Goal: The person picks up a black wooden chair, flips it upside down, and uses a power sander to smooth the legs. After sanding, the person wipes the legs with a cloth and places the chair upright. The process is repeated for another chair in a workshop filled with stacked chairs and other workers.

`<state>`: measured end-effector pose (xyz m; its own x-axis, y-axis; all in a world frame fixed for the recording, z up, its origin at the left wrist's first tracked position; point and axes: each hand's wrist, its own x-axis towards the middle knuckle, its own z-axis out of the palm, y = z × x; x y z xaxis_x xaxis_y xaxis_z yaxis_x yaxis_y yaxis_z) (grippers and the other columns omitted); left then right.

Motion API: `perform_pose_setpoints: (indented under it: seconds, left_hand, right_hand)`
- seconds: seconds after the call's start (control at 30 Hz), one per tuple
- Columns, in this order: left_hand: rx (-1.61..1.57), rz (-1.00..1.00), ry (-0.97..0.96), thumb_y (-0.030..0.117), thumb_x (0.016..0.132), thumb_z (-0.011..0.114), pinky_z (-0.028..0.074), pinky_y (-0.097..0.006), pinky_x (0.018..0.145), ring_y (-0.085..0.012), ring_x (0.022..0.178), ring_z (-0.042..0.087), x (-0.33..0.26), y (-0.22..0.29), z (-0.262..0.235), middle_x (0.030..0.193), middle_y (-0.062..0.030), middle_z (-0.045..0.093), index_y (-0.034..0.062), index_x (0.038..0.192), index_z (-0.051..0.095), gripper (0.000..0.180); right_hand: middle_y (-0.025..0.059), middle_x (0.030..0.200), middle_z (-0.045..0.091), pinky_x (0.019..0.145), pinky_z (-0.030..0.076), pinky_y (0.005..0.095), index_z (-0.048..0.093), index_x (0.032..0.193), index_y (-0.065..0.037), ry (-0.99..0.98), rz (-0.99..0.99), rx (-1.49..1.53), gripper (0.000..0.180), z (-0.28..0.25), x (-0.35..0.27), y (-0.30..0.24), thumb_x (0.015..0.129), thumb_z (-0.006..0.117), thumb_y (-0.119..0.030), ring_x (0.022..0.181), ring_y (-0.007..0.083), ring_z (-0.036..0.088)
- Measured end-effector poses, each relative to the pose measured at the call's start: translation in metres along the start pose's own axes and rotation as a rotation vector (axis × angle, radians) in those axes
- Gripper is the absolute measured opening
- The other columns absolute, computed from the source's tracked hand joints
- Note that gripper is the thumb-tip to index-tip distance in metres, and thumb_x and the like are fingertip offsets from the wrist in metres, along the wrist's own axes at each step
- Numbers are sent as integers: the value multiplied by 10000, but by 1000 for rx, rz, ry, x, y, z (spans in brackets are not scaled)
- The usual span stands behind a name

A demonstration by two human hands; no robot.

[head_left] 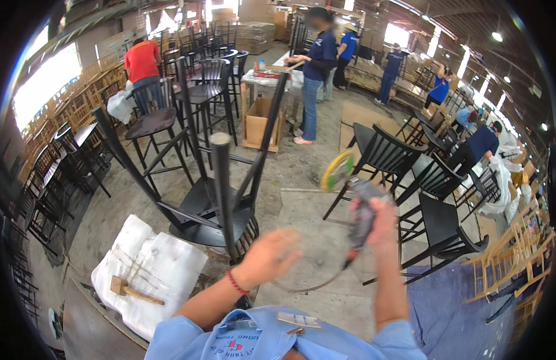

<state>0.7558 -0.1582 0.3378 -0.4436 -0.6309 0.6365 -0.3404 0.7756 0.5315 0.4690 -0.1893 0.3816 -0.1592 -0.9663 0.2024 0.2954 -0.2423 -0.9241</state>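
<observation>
A: What are the person's hands doing?

B: The right hand [379, 223] is raised and clamped around the grip of a grey power tool [363, 207], a sander or polisher with a yellow-green disc [338, 170] at its upper end. A thin cord [317, 282] loops down from the tool's lower end. The left hand [271, 256] is blurred; it hangs just left of the tool, apart from it, fingers loosely curled, and I cannot tell whether it grips anything.

A: Where is the tool relative to the nearest chair?

B: Just right of an upturned black chair [209, 210] that lies with its legs pointing up. One leg [221, 180] rises right in front of the person, near the left hand.

A: What else is around that chair?

B: Left of it and nearer the person is a white padded cloth [164, 264] with a wooden mallet [129, 290] lying on it. Right of the chair, beyond the tool, stand more black chairs [410, 174] on the concrete floor [296, 174]. Behind it are tall black stools [203, 90], a cardboard box [259, 123], and other people at work, one in a red shirt [141, 60] and one in dark blue [317, 60].
</observation>
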Motion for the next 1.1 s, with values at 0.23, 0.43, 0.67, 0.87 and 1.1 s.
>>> perform_pose_setpoints:
  seconds: [0.23, 0.43, 0.67, 0.87, 1.1]
  left_hand:
    - [37, -148, 532, 154, 702, 822, 409, -367, 989, -296, 1150, 528, 62, -32, -128, 1214, -184, 536, -23, 1271, 450, 702]
    - [-352, -445, 270, 197, 804, 763, 468, -258, 687, -84, 729, 549, 99, -47, -133, 799, -9, 623, 14, 1065, 600, 358]
    - [-393, -334, 317, 171, 799, 747, 476, -292, 627, -105, 649, 567, 96, -61, -120, 756, -62, 653, 15, 990, 606, 284]
    - [-392, -106, 420, 126, 789, 749, 507, -300, 713, -154, 759, 655, 99, -52, -117, 903, -119, 692, 25, 1111, 604, 367]
    - [-347, -410, 289, 127, 800, 719, 473, -292, 678, -110, 699, 553, 96, -43, -117, 795, -36, 646, -11, 1020, 602, 285]
  right_hand:
    - [84, 820, 643, 487, 505, 243, 510, 1092, -47, -378, -158, -785, 644, 95, 52, -207, 659, 773, -445, 608, 140, 634]
    - [74, 738, 625, 486, 477, 247, 543, 987, -33, -649, -64, -1119, 421, 220, 66, -237, 717, 714, -307, 564, 125, 608]
    - [105, 765, 630, 511, 510, 271, 539, 985, 3, -766, 99, -1265, 432, 274, 80, -212, 708, 708, -282, 560, 149, 620]
    - [102, 688, 621, 499, 496, 274, 540, 949, -4, -832, 127, -1411, 382, 302, 79, -213, 731, 707, -269, 547, 150, 613]
    - [96, 665, 611, 453, 470, 275, 544, 972, -6, -642, 8, -1510, 374, 279, 101, -213, 761, 677, -285, 510, 138, 586]
